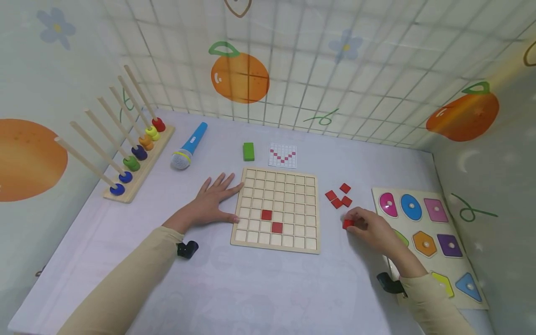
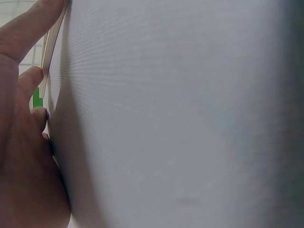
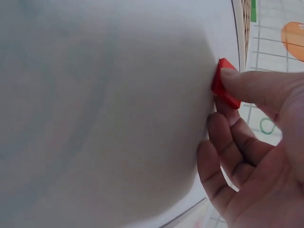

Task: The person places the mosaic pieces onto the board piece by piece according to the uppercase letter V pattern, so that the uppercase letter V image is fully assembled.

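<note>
A square wooden grid board (image 1: 289, 190) lies mid-table, with two red tiles (image 1: 277, 227) set in cells of its lower left part. My left hand (image 1: 212, 201) rests at the board's left edge, fingers spread, thumb and forefinger touching the rim. To the right of the board, my right hand (image 1: 370, 228) pinches one red square tile (image 3: 225, 84) between thumb and forefinger, close over the tabletop. Several loose red tiles (image 1: 336, 203) lie just beyond that hand. Above the board is a small pattern card (image 1: 282, 155) showing a V of red squares.
A green block (image 1: 249, 151) sits left of the card. Farther left are a toy microphone (image 1: 189, 146) and a wooden peg stand (image 1: 142, 172) with coloured rings on upright rods. A shape puzzle board (image 1: 408, 223) lies at the right, partly under my right forearm.
</note>
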A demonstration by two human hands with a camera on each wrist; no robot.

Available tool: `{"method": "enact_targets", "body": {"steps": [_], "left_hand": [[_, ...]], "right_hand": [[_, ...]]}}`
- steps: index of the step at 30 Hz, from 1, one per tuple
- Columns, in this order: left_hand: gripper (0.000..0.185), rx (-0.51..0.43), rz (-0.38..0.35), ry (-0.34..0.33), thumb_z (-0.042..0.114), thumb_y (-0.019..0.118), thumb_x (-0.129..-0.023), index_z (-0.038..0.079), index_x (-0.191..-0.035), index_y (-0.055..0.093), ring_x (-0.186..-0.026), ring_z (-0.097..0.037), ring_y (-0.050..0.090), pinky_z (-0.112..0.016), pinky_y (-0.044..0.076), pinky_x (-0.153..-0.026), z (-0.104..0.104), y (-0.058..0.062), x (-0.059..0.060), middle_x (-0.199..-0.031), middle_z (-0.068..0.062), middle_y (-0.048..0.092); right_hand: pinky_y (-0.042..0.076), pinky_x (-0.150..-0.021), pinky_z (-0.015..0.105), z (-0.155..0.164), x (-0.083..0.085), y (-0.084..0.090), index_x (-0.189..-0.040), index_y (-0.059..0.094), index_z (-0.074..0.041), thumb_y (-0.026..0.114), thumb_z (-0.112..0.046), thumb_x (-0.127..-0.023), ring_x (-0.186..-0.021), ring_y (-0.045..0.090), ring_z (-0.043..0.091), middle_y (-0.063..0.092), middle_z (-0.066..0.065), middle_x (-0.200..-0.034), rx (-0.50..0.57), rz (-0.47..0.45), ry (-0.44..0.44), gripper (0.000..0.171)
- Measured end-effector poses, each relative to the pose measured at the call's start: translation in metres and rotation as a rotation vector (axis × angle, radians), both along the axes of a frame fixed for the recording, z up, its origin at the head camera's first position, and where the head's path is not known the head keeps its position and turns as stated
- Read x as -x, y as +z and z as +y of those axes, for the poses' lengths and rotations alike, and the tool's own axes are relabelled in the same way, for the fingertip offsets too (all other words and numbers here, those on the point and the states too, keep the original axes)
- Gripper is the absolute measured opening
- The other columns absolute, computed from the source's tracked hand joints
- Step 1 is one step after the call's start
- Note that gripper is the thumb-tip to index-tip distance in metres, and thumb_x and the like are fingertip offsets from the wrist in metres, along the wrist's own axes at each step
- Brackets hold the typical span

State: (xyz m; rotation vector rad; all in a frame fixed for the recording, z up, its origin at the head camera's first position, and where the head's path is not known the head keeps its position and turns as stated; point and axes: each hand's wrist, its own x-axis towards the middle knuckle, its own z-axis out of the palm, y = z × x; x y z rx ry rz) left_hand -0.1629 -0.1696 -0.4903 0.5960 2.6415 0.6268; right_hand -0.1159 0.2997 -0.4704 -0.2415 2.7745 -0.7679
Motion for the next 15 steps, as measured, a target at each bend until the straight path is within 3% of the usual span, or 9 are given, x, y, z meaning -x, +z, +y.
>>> {"method": "enact_targets", "body": {"steps": [15], "left_hand": [[0.107,0.004,0.003,0.002,0.067,0.076,-0.078,0.026,-0.163,0.026,-0.157,-0.031,-0.009,-0.053,-0.013,-0.123,0.0004,0.0004,-0.0002,-0.172,-0.007,0.003]], "right_hand": [[0.062,-0.084,0.046,0.0019,-0.0034,-0.0007,-0.118,0.065,-0.018,0.077,-0.014,-0.092,-0.098,0.067,0.03,0.072,0.008,-0.104,-0.018,0.007,0.024,0.03]]}}
